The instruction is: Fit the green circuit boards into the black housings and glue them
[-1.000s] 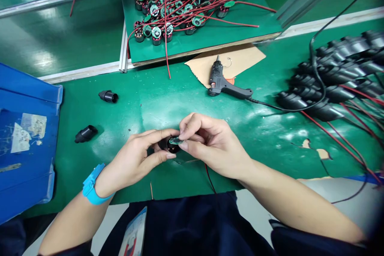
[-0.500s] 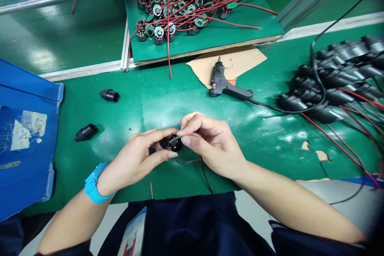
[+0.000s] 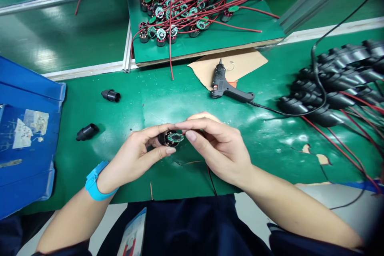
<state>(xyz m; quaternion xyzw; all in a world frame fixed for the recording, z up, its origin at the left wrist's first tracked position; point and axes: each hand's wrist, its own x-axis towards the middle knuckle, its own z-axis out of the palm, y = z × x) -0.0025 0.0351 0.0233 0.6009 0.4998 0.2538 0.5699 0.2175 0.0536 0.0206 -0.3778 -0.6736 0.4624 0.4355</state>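
My left hand (image 3: 139, 150), with a blue wristband (image 3: 94, 180), closes its thumb and fingers round a small black motor (image 3: 162, 139). A round green circuit board (image 3: 175, 138) sits tilted at the motor's open end, its face turned up. My right hand (image 3: 223, 146) pinches at the board's right edge, where a short bit of red wire shows by the thumb tip. Red and black wires (image 3: 211, 181) hang down below that hand; the rest of their run is hidden inside the palm.
A glue gun (image 3: 231, 88) lies on cardboard (image 3: 255, 62) ahead. Motors with red wires (image 3: 192, 20) crowd a raised shelf. Two black housings (image 3: 87, 132) lie left, beside a blue bin (image 3: 57, 136). Several black housings (image 3: 333, 98) with wires fill the right; a black cord crosses them.
The circuit board has turned from nearly edge-on to face up. My right fingers have straightened and shifted slightly right, from the board's top to its right edge. The left hand keeps the motor.
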